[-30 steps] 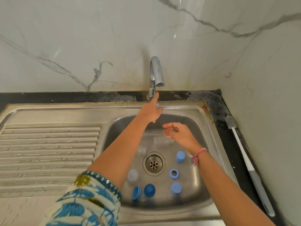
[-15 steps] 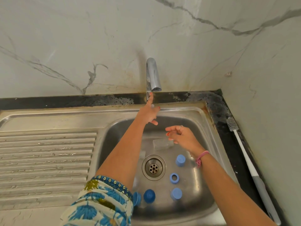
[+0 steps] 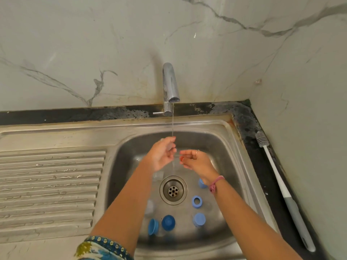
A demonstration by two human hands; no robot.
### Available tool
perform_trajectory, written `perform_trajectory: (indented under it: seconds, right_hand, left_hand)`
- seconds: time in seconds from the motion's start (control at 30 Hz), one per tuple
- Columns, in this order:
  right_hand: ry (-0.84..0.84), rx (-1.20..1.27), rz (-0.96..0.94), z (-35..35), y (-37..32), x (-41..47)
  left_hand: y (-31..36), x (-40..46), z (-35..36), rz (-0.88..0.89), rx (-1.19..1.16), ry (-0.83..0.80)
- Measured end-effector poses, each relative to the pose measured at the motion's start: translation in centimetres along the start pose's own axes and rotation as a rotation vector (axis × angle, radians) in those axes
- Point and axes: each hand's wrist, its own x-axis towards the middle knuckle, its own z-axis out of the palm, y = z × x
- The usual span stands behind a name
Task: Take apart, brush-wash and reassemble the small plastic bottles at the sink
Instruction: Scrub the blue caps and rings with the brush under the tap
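A thin stream of water (image 3: 172, 121) runs from the chrome tap (image 3: 170, 85) into the steel sink (image 3: 228, 166). My left hand (image 3: 161, 154) and my right hand (image 3: 195, 161) meet under the stream with relaxed fingers, and I see nothing held in either. On the sink floor lie blue caps (image 3: 168, 222) (image 3: 199, 219) (image 3: 153, 226), a blue ring (image 3: 196, 201) and a cap (image 3: 201, 183) partly hidden by my right wrist. Clear bottle bodies (image 3: 150, 207) (image 3: 158, 175) show faintly beside my left forearm.
A long white and grey bottle brush (image 3: 281, 186) lies on the black counter right of the sink. The drain (image 3: 173, 190) sits mid-basin. A ribbed drainboard (image 3: 50, 184) spreads to the left. The tap lever (image 3: 158, 113) points left. Marble walls close the back and right.
My left hand has come off the tap lever and dropped down to meet my right hand. Water now runs from the tap.
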Motion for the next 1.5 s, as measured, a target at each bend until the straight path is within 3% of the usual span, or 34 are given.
perform_trajectory:
  seconds: [0.13, 0.3, 0.4, 0.63, 0.83, 0.97, 1.07, 1.27, 1.33, 1.5]
  right_hand:
    - [0.072, 0.143, 0.001, 0.6, -0.1, 0.5]
    - [0.120, 0.210, 0.028, 0.0, 0.2, 0.7]
    - [0.137, 0.157, 0.021, -0.1, 0.4, 0.6]
    - [0.205, -0.193, -0.137, -0.8, -0.5, -0.3]
    - [0.446, -0.868, -0.217, -4.5, -1.3, -2.8]
    - [0.750, -1.166, -0.022, -9.8, -1.6, -5.6]
    - [0.817, -1.207, 0.196, -12.7, -0.2, -6.9]
    - [0.835, -1.212, 0.204, -14.6, 1.0, -7.8]
    - [0.774, -1.175, 0.062, -14.7, 0.8, -7.9]
    - [0.430, -1.055, -0.384, -11.0, -1.8, -8.6]
  left_hand:
    - [0.9, 0.1, 2.8, 0.035, -0.355, -0.079]
    - [1.1, 0.3, 2.7, 0.246, -0.041, -0.013]
    - [1.1, 0.3, 2.2, 0.314, 0.022, 0.029]
    - [0.9, -0.6, 2.4, 0.296, -0.033, 0.034]
    - [1.1, -2.2, 2.7, 0.158, -0.113, 0.008]
    - [1.3, -3.0, 2.4, 0.095, -0.210, 0.026]
    - [1.6, -3.7, 2.6, 0.084, -0.265, 0.067]
    - [2.1, -5.5, 3.0, 0.099, -0.327, 0.077]
    - [2.2, -5.8, 3.0, 0.098, -0.316, 0.083]
    - [2.4, -6.2, 3.1, 0.068, -0.245, 0.125]
